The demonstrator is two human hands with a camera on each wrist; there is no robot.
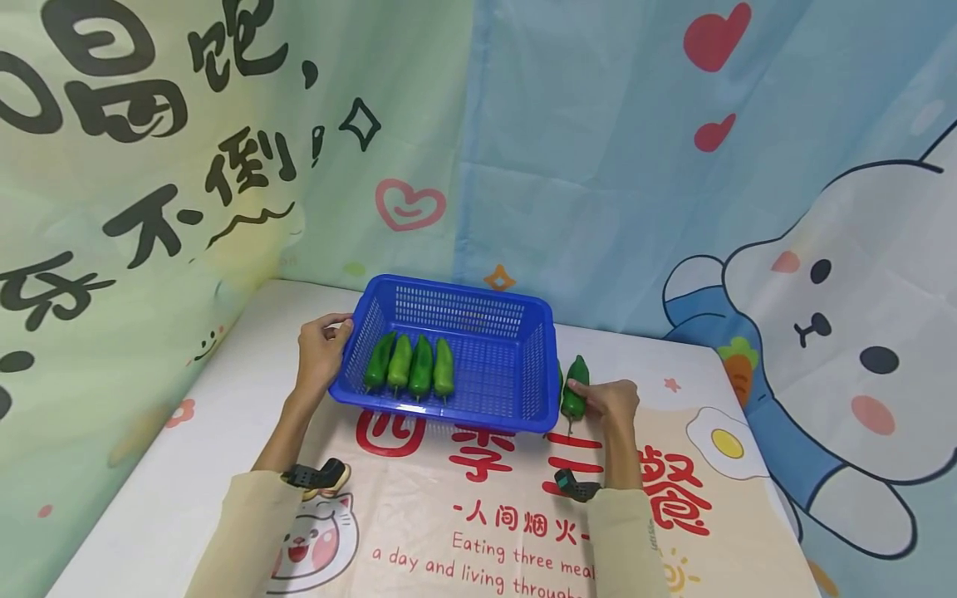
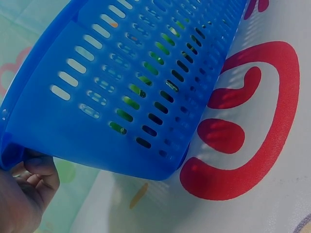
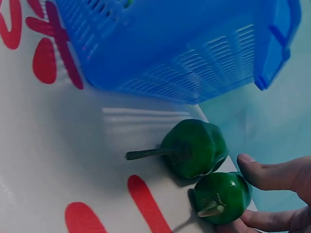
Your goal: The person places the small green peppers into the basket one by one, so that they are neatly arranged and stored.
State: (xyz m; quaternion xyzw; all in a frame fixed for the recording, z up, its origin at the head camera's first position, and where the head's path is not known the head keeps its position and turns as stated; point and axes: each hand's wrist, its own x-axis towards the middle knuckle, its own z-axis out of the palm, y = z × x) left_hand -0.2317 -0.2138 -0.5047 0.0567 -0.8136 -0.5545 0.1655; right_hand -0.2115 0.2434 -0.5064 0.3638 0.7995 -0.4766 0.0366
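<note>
A blue perforated plastic basket (image 1: 488, 378) stands in front of me, with several green peppers (image 1: 422, 365) lying side by side in its left half. My left hand (image 1: 321, 353) holds the basket at its left rim; the left wrist view shows the curled fingers (image 2: 43, 174) under that rim. To the right of the basket, my right hand (image 1: 613, 403) pinches a green pepper (image 1: 578, 375) between thumb and fingers. Another green pepper (image 3: 194, 148) with a long stem lies between it and the basket, mostly hidden by the basket's edge in the head view.
The white table (image 1: 247, 349) carries a beige printed mat (image 1: 419, 507) with red characters and cartoon pictures. Behind it hangs a printed cloth backdrop (image 1: 568, 208) with hearts and a cartoon animal on the right. Dark bands with small devices (image 1: 317, 476) sit on both wrists.
</note>
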